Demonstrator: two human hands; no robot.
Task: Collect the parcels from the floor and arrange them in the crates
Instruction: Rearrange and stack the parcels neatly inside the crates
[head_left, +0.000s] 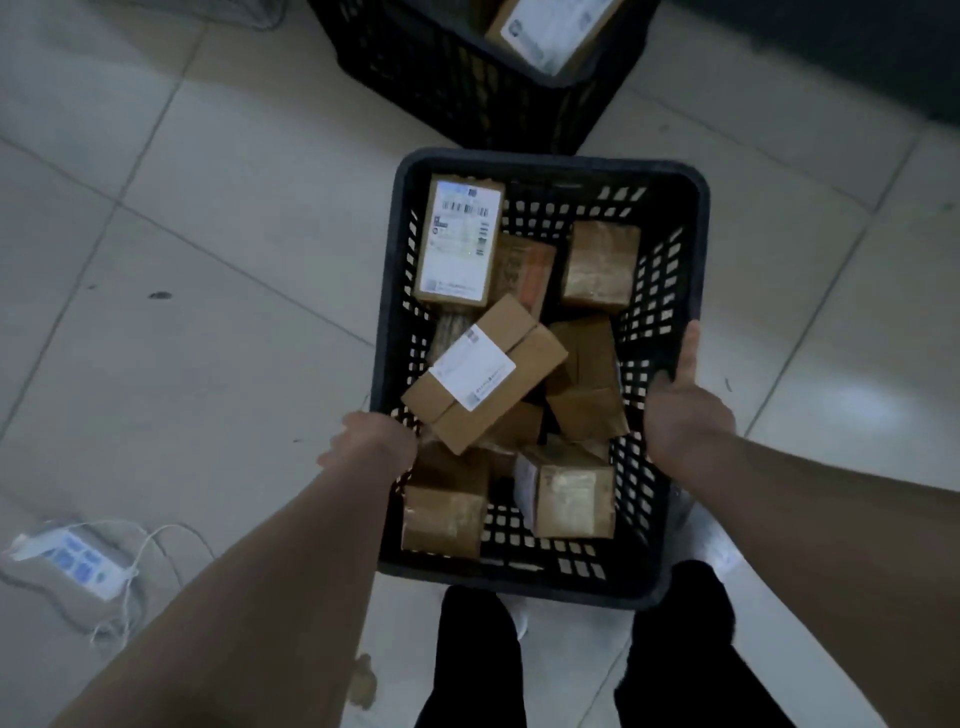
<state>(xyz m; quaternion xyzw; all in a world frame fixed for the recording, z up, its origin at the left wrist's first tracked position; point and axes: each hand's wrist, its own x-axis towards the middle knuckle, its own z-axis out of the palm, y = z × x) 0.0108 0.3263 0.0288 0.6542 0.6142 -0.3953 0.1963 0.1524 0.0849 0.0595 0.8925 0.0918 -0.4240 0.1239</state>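
Down low, power strip (67, 561) on tiled floor (208, 260) far left, left hand (371, 439) curled over left rim of crate (545, 158), brown parcels (600, 265) jumbled inside, labelled parcel (483, 374) tilted on top, second crate (457, 88) behind holding another parcel (550, 31), right hand (685, 415) gripping crate's right rim, thumb up.
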